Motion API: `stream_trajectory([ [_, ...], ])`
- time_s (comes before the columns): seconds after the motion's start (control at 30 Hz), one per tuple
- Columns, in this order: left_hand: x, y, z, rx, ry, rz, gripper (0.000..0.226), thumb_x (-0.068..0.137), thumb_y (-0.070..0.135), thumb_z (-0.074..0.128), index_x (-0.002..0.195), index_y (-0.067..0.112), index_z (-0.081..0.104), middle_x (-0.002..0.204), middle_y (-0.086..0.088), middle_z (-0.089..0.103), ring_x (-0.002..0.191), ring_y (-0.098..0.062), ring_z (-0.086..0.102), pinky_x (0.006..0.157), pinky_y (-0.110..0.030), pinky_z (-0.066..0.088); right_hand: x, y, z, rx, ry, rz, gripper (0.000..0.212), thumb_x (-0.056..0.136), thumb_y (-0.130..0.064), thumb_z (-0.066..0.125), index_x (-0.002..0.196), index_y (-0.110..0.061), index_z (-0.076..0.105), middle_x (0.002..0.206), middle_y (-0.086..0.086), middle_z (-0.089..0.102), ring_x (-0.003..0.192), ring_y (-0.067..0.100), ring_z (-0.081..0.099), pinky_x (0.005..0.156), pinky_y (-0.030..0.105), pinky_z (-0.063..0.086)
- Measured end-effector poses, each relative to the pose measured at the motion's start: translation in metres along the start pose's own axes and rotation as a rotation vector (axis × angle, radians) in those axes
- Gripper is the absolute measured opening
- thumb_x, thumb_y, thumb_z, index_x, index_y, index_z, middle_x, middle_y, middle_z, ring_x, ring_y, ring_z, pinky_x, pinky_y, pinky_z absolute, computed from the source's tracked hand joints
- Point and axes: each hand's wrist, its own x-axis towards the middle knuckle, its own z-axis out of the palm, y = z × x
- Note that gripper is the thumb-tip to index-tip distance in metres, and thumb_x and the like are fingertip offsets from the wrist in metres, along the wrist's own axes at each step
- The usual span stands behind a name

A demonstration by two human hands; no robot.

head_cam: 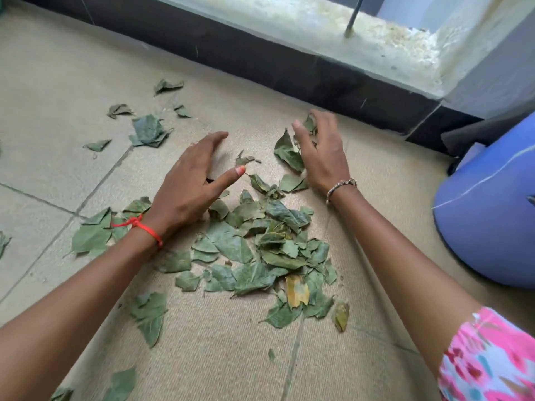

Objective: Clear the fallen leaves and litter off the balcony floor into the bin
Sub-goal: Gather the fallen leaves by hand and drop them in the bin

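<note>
A loose pile of green leaves (260, 244), with one yellowed leaf (296, 290) among them, lies on the beige tiled balcony floor (52, 91) between my forearms. My left hand (188, 183) rests palm down at the pile's far left edge, fingers spread, holding nothing. My right hand (321, 149) is cupped at the far right edge with its fingers curled against a few leaves (289, 153). A blue bin (492, 209) stands at the right edge, only partly in view.
More stray leaves (149, 130) lie scattered on the tiles to the far left and near the bottom left (121, 383). A dark skirting (260, 62) and a pale raised ledge (318, 27) with a thin metal rod (354, 15) run along the back.
</note>
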Motion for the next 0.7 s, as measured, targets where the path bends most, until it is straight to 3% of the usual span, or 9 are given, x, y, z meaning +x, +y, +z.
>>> stream_trajectory([
  [0.1, 0.001, 0.001, -0.002, -0.013, 0.0, 0.001, 0.08, 0.076, 0.072, 0.032, 0.142, 0.027, 0.029, 0.147, 0.003, 0.037, 0.134, -0.017, 0.035, 0.111, -0.043, 0.03, 0.014, -0.011, 0.003, 0.171, -0.038, 0.01, 0.049, 0.096, -0.046, 0.037, 0.133, -0.016, 0.046, 0.139, 0.001, 0.045, 0.125, 0.012, 0.044, 0.102, 0.032, 0.038],
  [0.23, 0.0, 0.001, -0.003, -0.046, -0.004, 0.01, 0.079, 0.076, 0.071, 0.033, 0.142, 0.026, 0.03, 0.146, 0.003, 0.039, 0.132, -0.016, 0.038, 0.108, -0.043, 0.033, 0.009, -0.035, 0.014, 0.132, -0.339, -0.118, 0.045, 0.093, -0.041, 0.033, 0.124, -0.019, 0.057, 0.131, -0.002, 0.056, 0.117, 0.011, 0.051, 0.097, 0.028, 0.039],
  [0.33, 0.001, 0.0, -0.005, -0.123, -0.016, -0.004, 0.075, 0.077, 0.068, 0.036, 0.14, 0.028, 0.033, 0.142, 0.002, 0.044, 0.129, -0.014, 0.042, 0.106, -0.04, 0.037, -0.017, -0.054, 0.023, 0.18, -0.498, -0.227, 0.045, 0.094, -0.038, 0.032, 0.125, -0.019, 0.057, 0.133, -0.001, 0.055, 0.121, 0.011, 0.049, 0.097, 0.02, 0.035],
  [0.43, -0.002, 0.001, -0.009, -0.328, -0.044, -0.043, 0.069, 0.08, 0.062, 0.039, 0.136, 0.021, 0.042, 0.135, -0.002, 0.051, 0.121, -0.009, 0.048, 0.102, -0.026, 0.041, -0.043, -0.063, 0.019, 0.223, -0.611, -0.248, 0.036, 0.099, -0.03, 0.037, 0.12, -0.014, 0.062, 0.122, 0.006, 0.063, 0.104, 0.013, 0.057, 0.088, 0.017, 0.04],
  [0.47, -0.004, 0.002, -0.01, -0.359, -0.058, -0.05, 0.068, 0.081, 0.06, 0.04, 0.133, 0.018, 0.046, 0.133, -0.002, 0.053, 0.119, -0.007, 0.05, 0.099, -0.021, 0.042, -0.051, -0.064, 0.016, 0.231, -0.671, -0.222, 0.036, 0.098, -0.032, 0.04, 0.116, -0.012, 0.064, 0.118, 0.01, 0.065, 0.1, 0.017, 0.06, 0.089, 0.022, 0.045],
  [0.53, -0.006, 0.003, -0.011, -0.375, -0.097, -0.058, 0.065, 0.08, 0.058, 0.039, 0.128, 0.017, 0.054, 0.13, 0.001, 0.056, 0.117, -0.007, 0.052, 0.102, -0.025, 0.041, -0.068, -0.064, 0.006, 0.304, -0.748, -0.15, 0.052, 0.089, -0.049, 0.046, 0.107, -0.006, 0.069, 0.108, 0.027, 0.064, 0.095, 0.044, 0.061, 0.086, 0.052, 0.049],
  [0.6, -0.012, 0.007, -0.013, -0.391, -0.154, -0.072, 0.066, 0.078, 0.061, 0.037, 0.127, 0.021, 0.056, 0.133, 0.004, 0.054, 0.123, -0.008, 0.049, 0.109, -0.035, 0.036, -0.083, -0.061, -0.012, 0.445, -0.643, -0.099, 0.046, 0.086, -0.051, 0.046, 0.099, -0.016, 0.072, 0.103, 0.033, 0.063, 0.087, 0.059, 0.054, 0.075, 0.068, 0.043],
  [0.63, -0.019, 0.009, -0.013, -0.39, -0.187, -0.072, 0.066, 0.079, 0.062, 0.035, 0.128, 0.023, 0.055, 0.135, 0.006, 0.052, 0.126, -0.009, 0.045, 0.112, -0.036, 0.032, -0.093, -0.06, -0.027, 0.505, -0.526, -0.066, 0.038, 0.089, -0.046, 0.044, 0.1, -0.021, 0.071, 0.108, 0.025, 0.065, 0.092, 0.058, 0.055, 0.079, 0.066, 0.044],
  [0.7, -0.038, 0.015, -0.011, -0.361, -0.243, -0.056, 0.063, 0.083, 0.06, 0.032, 0.131, 0.024, 0.052, 0.141, 0.006, 0.047, 0.132, -0.007, 0.038, 0.115, -0.035, 0.026, -0.119, -0.052, -0.056, 0.56, -0.274, 0.023, 0.04, 0.091, -0.04, 0.039, 0.112, -0.018, 0.065, 0.119, 0.002, 0.063, 0.115, 0.03, 0.057, 0.096, 0.033, 0.048],
])
